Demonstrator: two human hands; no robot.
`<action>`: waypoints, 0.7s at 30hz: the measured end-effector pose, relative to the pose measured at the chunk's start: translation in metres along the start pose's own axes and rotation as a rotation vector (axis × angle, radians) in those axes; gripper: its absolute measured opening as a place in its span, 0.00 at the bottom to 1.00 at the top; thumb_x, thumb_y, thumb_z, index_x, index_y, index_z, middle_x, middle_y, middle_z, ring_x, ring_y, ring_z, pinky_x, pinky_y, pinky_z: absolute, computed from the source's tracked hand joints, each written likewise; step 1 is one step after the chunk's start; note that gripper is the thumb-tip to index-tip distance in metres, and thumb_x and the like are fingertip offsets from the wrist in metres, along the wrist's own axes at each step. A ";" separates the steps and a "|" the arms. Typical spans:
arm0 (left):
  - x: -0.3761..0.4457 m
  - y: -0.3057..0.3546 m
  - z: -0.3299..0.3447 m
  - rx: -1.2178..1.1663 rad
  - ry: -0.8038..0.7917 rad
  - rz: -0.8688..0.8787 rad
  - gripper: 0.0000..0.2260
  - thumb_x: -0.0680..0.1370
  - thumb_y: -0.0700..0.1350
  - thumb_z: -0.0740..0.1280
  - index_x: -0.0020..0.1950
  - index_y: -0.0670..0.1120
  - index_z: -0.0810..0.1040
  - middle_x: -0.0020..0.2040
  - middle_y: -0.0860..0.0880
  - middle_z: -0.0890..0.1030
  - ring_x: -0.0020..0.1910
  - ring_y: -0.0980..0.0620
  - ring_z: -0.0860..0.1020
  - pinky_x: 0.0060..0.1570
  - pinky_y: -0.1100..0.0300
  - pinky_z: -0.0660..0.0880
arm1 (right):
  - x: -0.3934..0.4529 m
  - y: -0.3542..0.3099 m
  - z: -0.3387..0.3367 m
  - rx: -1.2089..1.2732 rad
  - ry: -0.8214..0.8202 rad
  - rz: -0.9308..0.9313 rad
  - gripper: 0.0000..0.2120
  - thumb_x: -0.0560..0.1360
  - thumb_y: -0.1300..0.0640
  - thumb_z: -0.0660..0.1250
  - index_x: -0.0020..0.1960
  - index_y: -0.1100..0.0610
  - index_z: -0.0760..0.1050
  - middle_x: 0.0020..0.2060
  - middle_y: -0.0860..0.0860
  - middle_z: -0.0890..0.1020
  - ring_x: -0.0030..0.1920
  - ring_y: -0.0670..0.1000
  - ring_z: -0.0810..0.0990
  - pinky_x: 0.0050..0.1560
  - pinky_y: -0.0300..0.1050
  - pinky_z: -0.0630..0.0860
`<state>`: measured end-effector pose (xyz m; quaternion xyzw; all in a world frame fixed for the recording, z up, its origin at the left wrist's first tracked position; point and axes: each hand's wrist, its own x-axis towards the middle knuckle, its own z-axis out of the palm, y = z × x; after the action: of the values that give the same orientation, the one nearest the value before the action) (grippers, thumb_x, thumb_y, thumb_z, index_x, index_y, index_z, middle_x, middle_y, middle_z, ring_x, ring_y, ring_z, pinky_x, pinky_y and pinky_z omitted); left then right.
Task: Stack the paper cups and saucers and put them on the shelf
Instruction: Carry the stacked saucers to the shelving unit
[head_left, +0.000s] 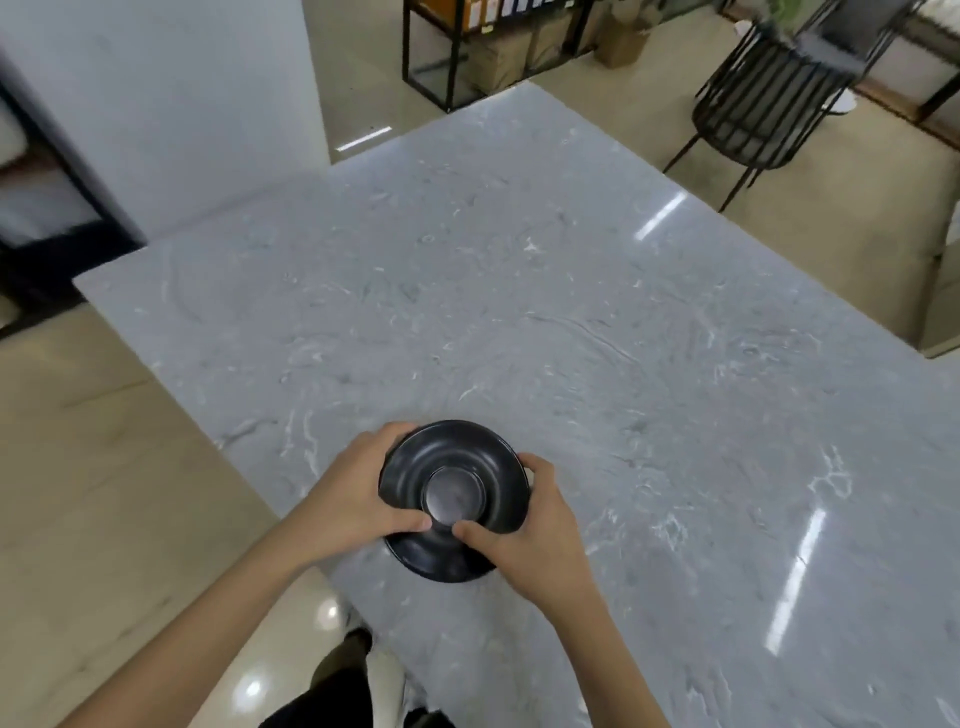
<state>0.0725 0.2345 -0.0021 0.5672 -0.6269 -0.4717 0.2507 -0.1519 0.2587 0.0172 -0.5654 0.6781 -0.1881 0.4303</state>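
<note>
Near edge of the grey marble bench (519, 312): black saucers (454, 499), stacked, gripped from both sides. Left hand (358, 493) and right hand (524, 535) curl around the rims, thumbs pressing the top saucer. Far: black shelf (467, 47), wire chair (763, 114).

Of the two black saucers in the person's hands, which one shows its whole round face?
The upper black saucer: its full rim and centre well show. The lower black saucer only peeks out beneath it, toward the person.

Saucers (455, 483) — glossy black. Bench (519, 291) — pale grey marble with white veining. Floor (78, 467) beige; chair (769, 114) black wire.
</note>
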 end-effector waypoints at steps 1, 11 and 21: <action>-0.009 -0.002 -0.003 -0.012 0.037 -0.019 0.42 0.63 0.48 0.84 0.73 0.56 0.69 0.65 0.54 0.78 0.66 0.51 0.75 0.67 0.47 0.73 | 0.000 -0.004 0.002 -0.010 -0.025 -0.025 0.41 0.58 0.39 0.78 0.62 0.34 0.57 0.60 0.42 0.77 0.57 0.44 0.79 0.51 0.37 0.75; -0.102 -0.027 -0.041 -0.203 0.381 -0.185 0.41 0.59 0.44 0.84 0.69 0.58 0.72 0.60 0.57 0.83 0.61 0.56 0.81 0.65 0.52 0.77 | 0.001 -0.060 0.054 -0.137 -0.291 -0.275 0.38 0.59 0.40 0.78 0.61 0.31 0.58 0.56 0.37 0.74 0.59 0.44 0.78 0.58 0.44 0.77; -0.181 -0.080 -0.120 -0.231 0.674 -0.341 0.40 0.61 0.39 0.86 0.65 0.64 0.72 0.56 0.62 0.83 0.56 0.62 0.82 0.58 0.60 0.79 | 0.011 -0.150 0.169 -0.221 -0.532 -0.435 0.41 0.59 0.43 0.79 0.65 0.32 0.61 0.59 0.38 0.76 0.61 0.43 0.77 0.63 0.49 0.78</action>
<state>0.2540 0.3760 0.0197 0.7543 -0.3492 -0.3612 0.4227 0.0734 0.2446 0.0300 -0.7687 0.4223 -0.0472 0.4781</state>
